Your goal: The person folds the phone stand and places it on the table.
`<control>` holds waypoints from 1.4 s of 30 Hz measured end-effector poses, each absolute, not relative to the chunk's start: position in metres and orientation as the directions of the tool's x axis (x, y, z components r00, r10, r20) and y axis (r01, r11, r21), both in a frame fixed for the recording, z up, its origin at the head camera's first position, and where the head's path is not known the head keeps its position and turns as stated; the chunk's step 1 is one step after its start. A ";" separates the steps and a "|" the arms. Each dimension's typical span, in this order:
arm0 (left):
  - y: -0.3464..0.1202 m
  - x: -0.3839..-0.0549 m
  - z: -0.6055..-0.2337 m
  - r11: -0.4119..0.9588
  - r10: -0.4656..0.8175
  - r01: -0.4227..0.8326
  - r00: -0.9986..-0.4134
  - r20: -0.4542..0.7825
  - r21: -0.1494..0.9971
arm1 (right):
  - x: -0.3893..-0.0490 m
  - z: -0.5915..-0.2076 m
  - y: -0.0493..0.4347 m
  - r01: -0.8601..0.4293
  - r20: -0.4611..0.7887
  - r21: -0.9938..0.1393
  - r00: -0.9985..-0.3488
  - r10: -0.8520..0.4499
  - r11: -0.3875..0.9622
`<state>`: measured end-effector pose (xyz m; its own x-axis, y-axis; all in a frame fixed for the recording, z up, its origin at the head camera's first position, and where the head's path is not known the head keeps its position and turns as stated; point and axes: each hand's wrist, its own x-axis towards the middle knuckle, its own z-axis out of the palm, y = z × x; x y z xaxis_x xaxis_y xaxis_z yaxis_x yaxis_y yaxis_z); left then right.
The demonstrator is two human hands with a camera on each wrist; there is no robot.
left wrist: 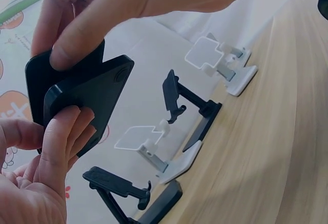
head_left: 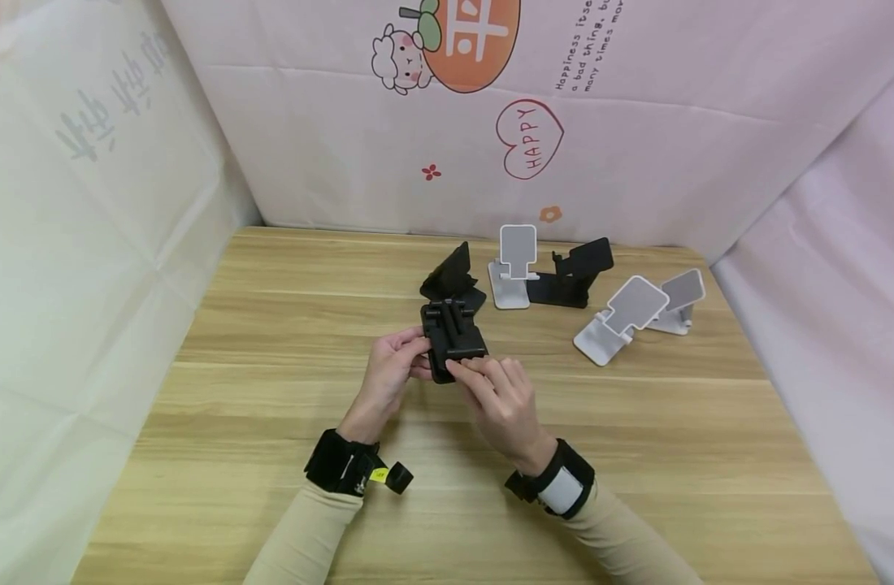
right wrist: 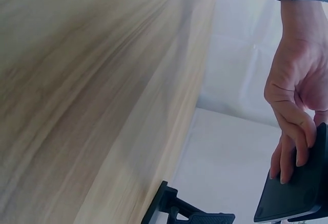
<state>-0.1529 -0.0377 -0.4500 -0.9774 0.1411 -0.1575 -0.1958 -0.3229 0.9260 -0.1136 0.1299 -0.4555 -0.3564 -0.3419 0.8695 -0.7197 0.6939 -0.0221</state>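
In the head view my left hand (head_left: 392, 366) holds a black folding phone stand (head_left: 454, 337) by its left side, above the table. The stand is folded nearly flat, its hinge end pointing away. My right hand (head_left: 501, 398) pinches its near edge. Seen in the left wrist view, the folding stand (left wrist: 89, 101) shows two plates with a narrow wedge between them. My right thumb presses the upper plate there, while my left fingers (left wrist: 61, 137) lie along the other. The right wrist view shows my left hand (right wrist: 294, 106) with fingers against the stand's flat face (right wrist: 289, 193).
Beyond the hands stand an opened black phone stand (head_left: 450, 275), a white one (head_left: 518, 260) and another black one (head_left: 582, 268). Two more white stands (head_left: 626, 313) sit close together at the right. A printed cloth (head_left: 330, 146) hangs behind the wooden table (head_left: 271, 341).
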 end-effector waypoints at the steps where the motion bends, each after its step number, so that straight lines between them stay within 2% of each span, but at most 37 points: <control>1: -0.038 -0.153 -0.450 -0.325 0.138 -0.192 -0.978 -0.155 0.926 | -0.114 -0.455 0.130 -0.730 0.875 -0.037 -0.354 -0.330 0.683; 5: -0.040 -0.154 -0.450 -0.340 0.138 -0.181 -0.980 -0.141 0.923 | -0.116 -0.450 0.129 -0.780 0.892 -0.151 -0.372 -0.256 0.607; 8: -0.042 -0.155 -0.449 -0.353 0.143 -0.170 -0.982 -0.126 0.920 | -0.116 -0.443 0.128 -0.793 0.898 -0.265 -0.411 -0.159 0.548; 11: -0.044 -0.155 -0.448 -0.366 0.153 -0.157 -0.982 -0.107 0.917 | -0.115 -0.433 0.127 -0.768 0.875 -0.392 -0.481 -0.052 0.507; 14: -0.045 -0.155 -0.448 -0.373 0.163 -0.152 -0.982 -0.096 0.915 | -0.114 -0.422 0.127 -0.698 0.806 -0.530 -0.592 0.029 0.481; 17: -0.047 -0.155 -0.448 -0.369 0.168 -0.152 -0.981 -0.095 0.917 | -0.113 -0.418 0.127 -0.586 0.675 -0.685 -0.734 0.075 0.434; 19: -0.047 -0.155 -0.448 -0.362 0.171 -0.152 -0.981 -0.095 0.920 | -0.115 -0.419 0.130 -0.478 0.546 -0.793 -0.833 0.093 0.377; 21: -0.048 -0.155 -0.448 -0.355 0.175 -0.149 -0.980 -0.091 0.923 | -0.119 -0.424 0.134 -0.338 0.379 -0.891 -0.922 0.085 0.303; 23: -0.048 -0.155 -0.447 -0.349 0.178 -0.147 -0.980 -0.089 0.926 | -0.126 -0.432 0.139 -0.161 0.176 -0.964 -0.983 0.053 0.210; 26: -0.048 -0.155 -0.447 -0.332 0.179 -0.151 -0.979 -0.095 0.931 | -0.133 -0.442 0.145 0.060 -0.060 -0.998 -0.997 -0.042 -0.001; 28: -0.048 -0.155 -0.447 -0.322 0.184 -0.158 -0.978 -0.102 0.933 | -0.136 -0.446 0.147 0.150 -0.136 -0.979 -0.985 -0.109 -0.138; 30: -0.049 -0.155 -0.447 -0.314 0.193 -0.168 -0.975 -0.110 0.934 | -0.136 -0.446 0.148 0.182 -0.144 -0.952 -0.975 -0.167 -0.247; 34: -0.050 -0.155 -0.446 -0.323 0.216 -0.201 -0.967 -0.135 0.925 | -0.137 -0.448 0.149 0.205 -0.138 -0.931 -0.964 -0.229 -0.303; 42: -0.052 -0.156 -0.445 -0.346 0.232 -0.229 -0.961 -0.153 0.910 | -0.140 -0.450 0.149 0.224 -0.160 -0.928 -0.961 -0.225 -0.296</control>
<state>-0.1556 -0.0516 -0.4455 -0.9605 0.2323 -0.1531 -0.2287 -0.3459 0.9100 -0.1401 0.1491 -0.4501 -0.9610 -0.2250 -0.1605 0.2244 -0.2964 -0.9283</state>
